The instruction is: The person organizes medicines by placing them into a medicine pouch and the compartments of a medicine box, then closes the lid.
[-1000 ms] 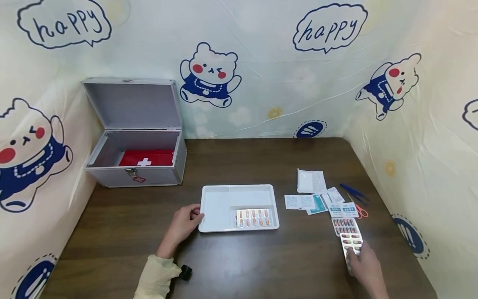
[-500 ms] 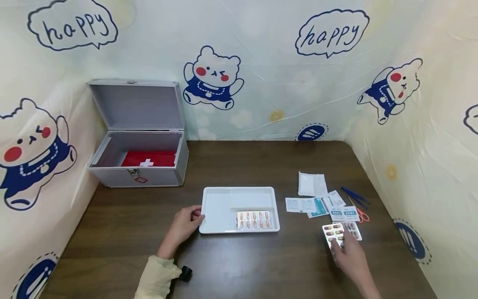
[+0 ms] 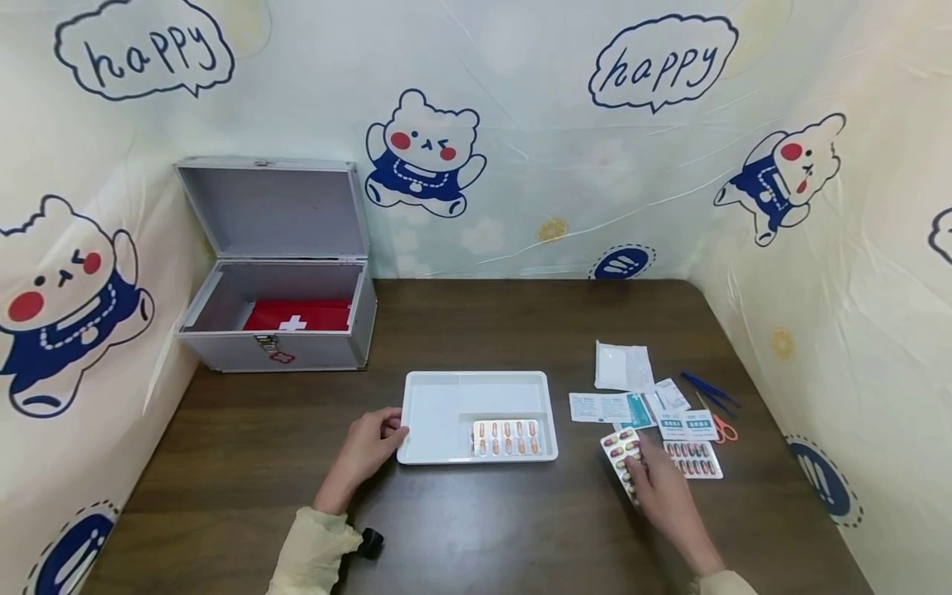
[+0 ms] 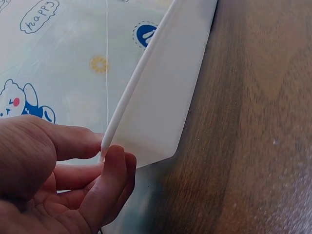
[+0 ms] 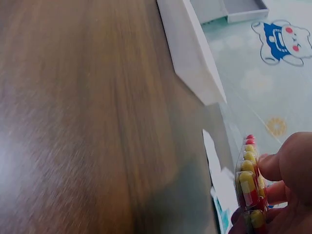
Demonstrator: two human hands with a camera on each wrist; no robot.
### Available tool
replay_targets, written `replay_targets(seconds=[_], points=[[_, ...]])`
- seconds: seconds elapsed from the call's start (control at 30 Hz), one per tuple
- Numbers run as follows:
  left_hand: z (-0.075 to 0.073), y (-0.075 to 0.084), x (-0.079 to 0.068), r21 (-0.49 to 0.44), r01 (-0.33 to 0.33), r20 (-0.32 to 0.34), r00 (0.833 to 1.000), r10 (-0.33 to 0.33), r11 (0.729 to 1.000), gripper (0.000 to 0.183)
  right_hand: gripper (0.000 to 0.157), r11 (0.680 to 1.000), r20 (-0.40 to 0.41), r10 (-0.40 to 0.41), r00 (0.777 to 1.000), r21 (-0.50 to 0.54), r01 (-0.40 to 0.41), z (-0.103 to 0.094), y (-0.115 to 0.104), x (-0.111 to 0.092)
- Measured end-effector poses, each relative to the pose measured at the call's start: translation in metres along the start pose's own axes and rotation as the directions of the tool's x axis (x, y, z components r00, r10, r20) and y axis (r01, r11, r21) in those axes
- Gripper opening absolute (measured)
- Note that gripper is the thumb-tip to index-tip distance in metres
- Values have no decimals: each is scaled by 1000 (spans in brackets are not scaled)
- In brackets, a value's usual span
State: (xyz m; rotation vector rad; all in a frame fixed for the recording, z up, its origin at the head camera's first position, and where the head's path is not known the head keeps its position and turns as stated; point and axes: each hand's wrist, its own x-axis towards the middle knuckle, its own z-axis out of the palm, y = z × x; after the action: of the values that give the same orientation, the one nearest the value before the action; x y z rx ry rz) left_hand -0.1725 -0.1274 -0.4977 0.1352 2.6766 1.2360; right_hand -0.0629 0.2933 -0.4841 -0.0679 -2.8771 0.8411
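My left hand [image 3: 368,446] pinches the left rim of a white tray [image 3: 439,413]; in the left wrist view the thumb and curled fingers close on that rim [image 4: 127,97]. Inside the tray, at the lower right, lies a blister pack of orange capsules [image 3: 506,438]. In my right hand [image 3: 664,487] is a blister pack of red-and-yellow capsules [image 3: 621,459], pinched between thumb and fingers and raised off the table. The right wrist view shows these capsules [image 5: 248,183] edge-on. Another blister pack [image 3: 693,461] of dark red capsules lies just beyond the right hand.
To the right lie a white packet [image 3: 623,367], several paper sachets [image 3: 598,407], blue tweezers [image 3: 710,390] and orange-handled scissors [image 3: 723,428]. An open grey metal case [image 3: 278,351] stands at the back left with a red pouch [image 3: 312,314] inside. Patterned sheeting surrounds the wooden table [image 3: 476,537].
My right hand has carried the red-and-yellow capsule pack left and upward toward the tray, uncovering the dark red capsule pack. The left hand stays on the tray rim.
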Motion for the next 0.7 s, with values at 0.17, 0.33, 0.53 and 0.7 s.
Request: replay_targets(seconds=[0.17, 0.33, 0.53, 0.7], points=[[0, 0, 0, 4, 5, 2, 1000, -5, 1000, 33, 43, 1000, 27, -10, 1000, -13, 11, 6, -13, 11], [0, 0, 1, 10, 3, 5, 1000, -4, 1000, 32, 43, 1000, 77, -19, 997, -5, 19, 12, -26, 24], [-2, 2, 1, 5, 6, 4, 1000, -7, 1000, 33, 41, 997, 96, -59, 994, 47, 55, 24, -42, 38], [-1, 1, 0, 2, 27, 12, 1000, -27, 1000, 33, 32, 994, 156, -29, 987, 106, 12, 32, -56, 46]])
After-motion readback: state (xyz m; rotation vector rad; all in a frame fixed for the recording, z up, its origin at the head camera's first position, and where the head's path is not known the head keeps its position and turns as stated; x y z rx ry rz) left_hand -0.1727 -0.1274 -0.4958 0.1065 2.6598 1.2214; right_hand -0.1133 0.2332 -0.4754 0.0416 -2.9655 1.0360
